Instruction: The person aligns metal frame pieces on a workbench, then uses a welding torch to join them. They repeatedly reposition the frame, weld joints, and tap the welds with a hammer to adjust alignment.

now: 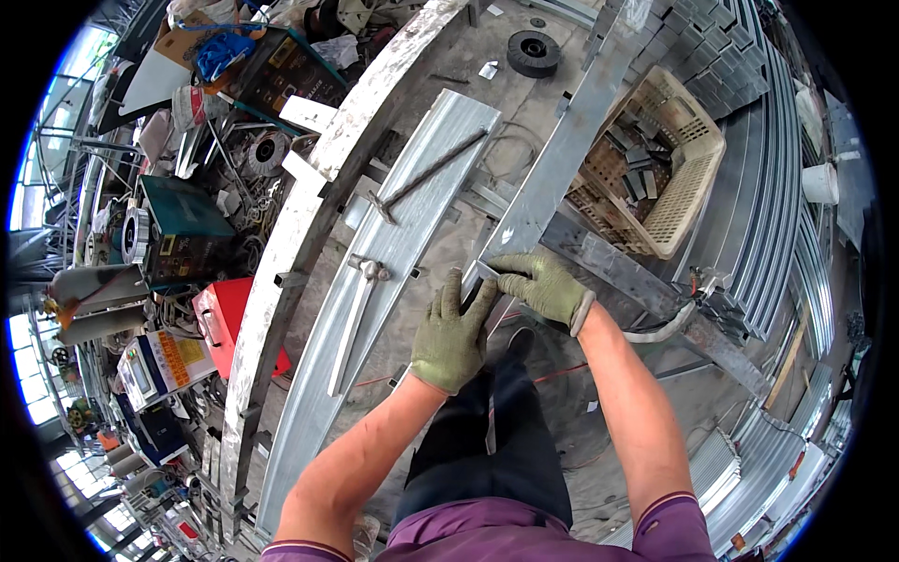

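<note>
Both my hands wear green work gloves and meet at the near end of a long grey steel beam (pixel 552 173). My right hand (pixel 541 287) pinches a small metal piece (pixel 485 271) at the beam's end. My left hand (pixel 453 332) is closed on the same piece from the near left, its thumb and index finger beside a dark narrow part; the fingers partly hide its shape. Left of my hands a wide galvanized channel (pixel 328 323) carries a hammer (pixel 367 272) with a metal handle and a T-shaped rod (pixel 435 173).
A beige plastic crate (pixel 691 187) with small metal pieces stands right of the beam. A cross beam (pixel 646 281) and stacked metal profiles (pixel 749 201) lie beyond. A pale curved beam (pixel 272 253), a red box (pixel 229 323) and cluttered equipment fill the left. A black wheel (pixel 534 53) rests ahead.
</note>
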A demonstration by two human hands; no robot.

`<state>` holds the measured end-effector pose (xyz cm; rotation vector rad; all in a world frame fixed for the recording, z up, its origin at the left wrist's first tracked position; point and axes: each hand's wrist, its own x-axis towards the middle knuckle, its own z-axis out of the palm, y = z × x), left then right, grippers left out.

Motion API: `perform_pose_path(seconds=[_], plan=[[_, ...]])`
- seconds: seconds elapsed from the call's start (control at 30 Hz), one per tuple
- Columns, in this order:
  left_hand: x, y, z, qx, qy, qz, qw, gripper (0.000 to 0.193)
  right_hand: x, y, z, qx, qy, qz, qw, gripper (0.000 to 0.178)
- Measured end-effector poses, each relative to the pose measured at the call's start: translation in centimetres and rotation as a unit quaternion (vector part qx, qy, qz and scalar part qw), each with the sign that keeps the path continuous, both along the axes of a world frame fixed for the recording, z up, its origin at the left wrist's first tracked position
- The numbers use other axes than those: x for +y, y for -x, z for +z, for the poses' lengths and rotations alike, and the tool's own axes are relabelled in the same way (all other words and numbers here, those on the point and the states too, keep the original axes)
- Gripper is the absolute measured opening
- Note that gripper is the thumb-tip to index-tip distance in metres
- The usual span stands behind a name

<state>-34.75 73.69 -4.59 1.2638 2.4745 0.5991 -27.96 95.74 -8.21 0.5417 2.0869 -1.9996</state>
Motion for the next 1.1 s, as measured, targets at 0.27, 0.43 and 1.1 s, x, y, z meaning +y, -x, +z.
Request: perform_pose_path(seconds=[0.27,0.43,1.1], plan=[[0.7,-0.2,1.0,0.01,0.013,0.001,1.0,0.078,-1.4,-0.8,0.2,0.023,-0.019,-0.059,0.998,0.036],[0.2,-0.2,0.3,0.03,0.009,-0.015,0.999,0.083,-1.7,-1.0,-0.1,0.056,-0.037,-0.077,0.995,0.035],[0.5,0.1,0.6,0.029,0.005,-0.004,1.0,0.075,-1.4,-2.0,0.1,0.019,0.027,-0.082,0.996,0.037]])
